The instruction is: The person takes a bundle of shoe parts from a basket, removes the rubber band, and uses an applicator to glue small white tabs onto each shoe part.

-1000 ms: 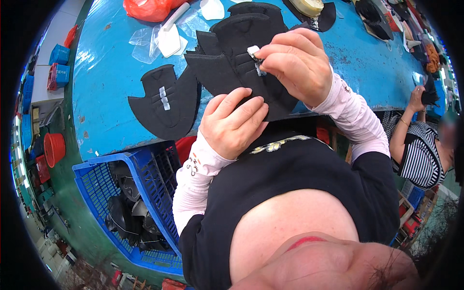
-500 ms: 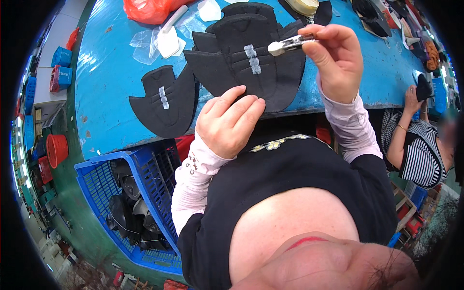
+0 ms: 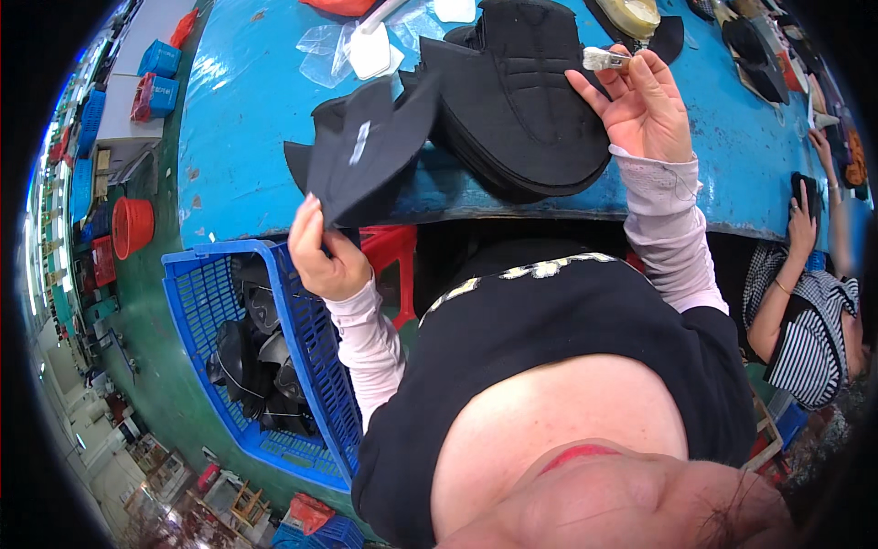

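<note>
My left hand [image 3: 327, 254] pinches the near tip of a black shoe-upper piece [image 3: 370, 174], which is tilted and bent above the table's left part. A whitish strip marks its middle. Beneath it, another black piece [image 3: 296, 165] shows only at the edge. My right hand [image 3: 651, 114] is raised, with a small brush [image 3: 604, 60] between thumb and fingers; its bristles look coated white. Just left of that hand lies a thick stack of matching black pieces [image 3: 535, 110]. The top one carries faint lines and no white strip.
On the blue table [image 3: 238, 174] are clear plastic scraps [image 3: 322, 50], a white-headed tool [image 3: 369, 50] and a pale round pot [image 3: 634, 16]. A blue crate [image 3: 274, 247] with black parts stands below the front edge. A co-worker's hand [image 3: 803, 224] is at the far right.
My left hand has moved left from the stack, carrying a black piece with a white strip. The stack's top piece is now unmarked. My right hand still holds the brush, slightly farther right.
</note>
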Action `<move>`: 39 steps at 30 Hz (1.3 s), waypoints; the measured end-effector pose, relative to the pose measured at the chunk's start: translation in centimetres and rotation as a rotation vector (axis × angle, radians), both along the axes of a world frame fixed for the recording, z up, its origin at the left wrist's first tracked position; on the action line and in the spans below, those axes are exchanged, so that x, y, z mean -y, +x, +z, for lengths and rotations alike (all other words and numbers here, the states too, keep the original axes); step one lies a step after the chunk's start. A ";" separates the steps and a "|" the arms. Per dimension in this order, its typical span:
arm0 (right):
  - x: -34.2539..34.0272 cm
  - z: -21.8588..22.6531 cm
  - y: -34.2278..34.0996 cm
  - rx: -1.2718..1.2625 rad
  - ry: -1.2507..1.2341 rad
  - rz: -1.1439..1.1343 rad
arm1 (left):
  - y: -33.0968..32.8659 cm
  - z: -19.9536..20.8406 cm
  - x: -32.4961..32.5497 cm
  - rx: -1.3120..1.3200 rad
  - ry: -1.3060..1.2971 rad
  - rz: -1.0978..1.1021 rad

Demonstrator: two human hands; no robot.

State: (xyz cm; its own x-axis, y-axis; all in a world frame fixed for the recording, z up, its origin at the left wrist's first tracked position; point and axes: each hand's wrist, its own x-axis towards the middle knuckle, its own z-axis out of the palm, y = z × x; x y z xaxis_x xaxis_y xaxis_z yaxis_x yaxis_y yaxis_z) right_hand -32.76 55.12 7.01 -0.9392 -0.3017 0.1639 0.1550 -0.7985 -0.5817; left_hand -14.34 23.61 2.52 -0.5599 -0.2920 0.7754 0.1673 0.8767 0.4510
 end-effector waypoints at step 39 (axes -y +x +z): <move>-0.2 3.1 1.1 -0.710 0.858 -0.376 | -5.4 5.4 -7.8 0.187 -0.340 -0.612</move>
State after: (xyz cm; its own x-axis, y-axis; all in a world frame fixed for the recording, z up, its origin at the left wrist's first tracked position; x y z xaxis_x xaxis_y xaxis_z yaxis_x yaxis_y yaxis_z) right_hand -31.67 55.34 10.13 -0.7723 -0.2909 0.5648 -0.5828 -0.0294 -0.8121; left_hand -19.75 31.37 7.96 -0.6778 0.3564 0.6432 0.6200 0.7472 0.2393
